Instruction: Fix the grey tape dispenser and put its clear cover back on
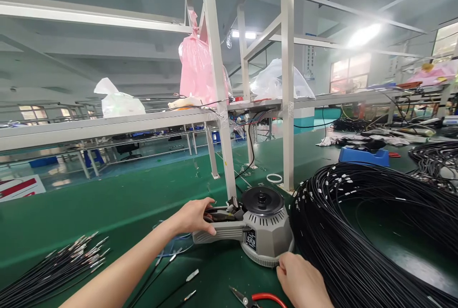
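A grey tape dispenser with a round black top stands on the green table. My left hand grips its long side arm, thumb on the near side and fingers over the far edge. At the ridged base, on the near right, my right hand has its fingers curled against the rim; their tips are partly hidden. Just below the dispenser lie red-handled cutters, cut off by the picture's edge. A few black cables with pale ends rest below my left hand.
Right of the dispenser lies a large coil of black cable. Cut cables fan out at left. White posts rise behind the dispenser, near a white ring. A blue holder stands behind the coil.
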{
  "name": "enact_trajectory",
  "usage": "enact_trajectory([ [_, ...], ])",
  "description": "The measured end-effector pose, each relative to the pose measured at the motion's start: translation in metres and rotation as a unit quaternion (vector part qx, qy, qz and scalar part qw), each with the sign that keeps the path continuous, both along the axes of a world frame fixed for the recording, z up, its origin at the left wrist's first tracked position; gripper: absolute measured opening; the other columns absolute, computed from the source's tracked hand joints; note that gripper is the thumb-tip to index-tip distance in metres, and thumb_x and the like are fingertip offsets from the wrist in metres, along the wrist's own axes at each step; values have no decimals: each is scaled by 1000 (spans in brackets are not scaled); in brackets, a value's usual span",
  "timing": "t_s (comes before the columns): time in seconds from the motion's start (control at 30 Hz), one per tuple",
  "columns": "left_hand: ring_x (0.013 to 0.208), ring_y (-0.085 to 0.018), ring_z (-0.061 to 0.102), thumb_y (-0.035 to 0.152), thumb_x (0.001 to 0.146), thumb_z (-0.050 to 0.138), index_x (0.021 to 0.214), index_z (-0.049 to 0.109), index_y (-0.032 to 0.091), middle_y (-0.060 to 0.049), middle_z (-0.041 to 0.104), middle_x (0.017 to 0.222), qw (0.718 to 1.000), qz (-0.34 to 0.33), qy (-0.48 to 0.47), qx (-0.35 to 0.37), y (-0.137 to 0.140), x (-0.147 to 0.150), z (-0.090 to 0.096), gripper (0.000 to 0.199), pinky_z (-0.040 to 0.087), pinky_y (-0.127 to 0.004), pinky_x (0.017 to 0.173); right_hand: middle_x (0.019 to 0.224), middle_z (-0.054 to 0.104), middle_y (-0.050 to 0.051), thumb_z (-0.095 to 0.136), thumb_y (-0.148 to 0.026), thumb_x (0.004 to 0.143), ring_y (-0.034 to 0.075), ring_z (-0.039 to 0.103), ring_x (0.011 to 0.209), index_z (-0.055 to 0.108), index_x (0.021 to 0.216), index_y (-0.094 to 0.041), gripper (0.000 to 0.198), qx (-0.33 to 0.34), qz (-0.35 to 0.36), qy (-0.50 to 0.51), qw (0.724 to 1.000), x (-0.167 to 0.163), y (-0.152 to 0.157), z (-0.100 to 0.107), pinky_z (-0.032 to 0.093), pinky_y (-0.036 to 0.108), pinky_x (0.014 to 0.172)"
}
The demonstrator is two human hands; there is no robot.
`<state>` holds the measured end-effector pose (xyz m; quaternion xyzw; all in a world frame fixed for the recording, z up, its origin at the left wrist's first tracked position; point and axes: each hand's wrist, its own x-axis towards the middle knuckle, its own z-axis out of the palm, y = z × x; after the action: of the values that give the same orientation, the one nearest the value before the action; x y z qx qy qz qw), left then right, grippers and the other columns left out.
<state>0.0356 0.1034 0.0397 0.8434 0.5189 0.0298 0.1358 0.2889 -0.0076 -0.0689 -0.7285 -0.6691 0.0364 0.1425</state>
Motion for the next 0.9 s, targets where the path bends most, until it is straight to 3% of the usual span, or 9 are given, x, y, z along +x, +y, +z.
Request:
enact_trajectory([
  [0.23,123,-33,53,46,61,73,133,42,12,-18,54,136,1000,-6,0,14,2,1,-2,86,44,-42,100,74,74,7,40,-15,91,27,71,81,67,81,-20,30,12,40,0,999,-35,2,-5,39,32,60],
  [0.4,120,-38,54,45,57,76,133,42,9,-20,56,133,1000,-6,5,16,4,-1,-1,90,44,-48,99,70,72,5,41,-14,88,26,72,75,67,79,-22,29,3,6,-2,1000,-15,3,-4,35,32,54],
  [0.53,121,-36,54,46,57,75,133,43,9,-19,55,134,1000,-5,8,7,4,-1,-1,90,44,-45,99,67,71,5,41,-11,86,24,71,71,66,73,-23,30,0,-14,-2,1000,4,3,-3,33,30,51],
  [0.73,129,-33,47,50,58,75,133,42,14,-16,54,137,1000,11,6,-5,3,0,-2,90,45,-40,99,73,73,7,40,-14,89,25,71,78,66,75,-21,31,20,37,-15,999,-25,2,-5,37,31,59],
  [0.9,127,-31,50,50,59,75,134,42,17,-14,55,136,1000,19,6,-15,3,1,-1,88,43,-40,102,70,72,6,40,-14,90,26,71,76,66,78,-21,30,20,30,-14,999,-33,1,-5,36,31,56],
])
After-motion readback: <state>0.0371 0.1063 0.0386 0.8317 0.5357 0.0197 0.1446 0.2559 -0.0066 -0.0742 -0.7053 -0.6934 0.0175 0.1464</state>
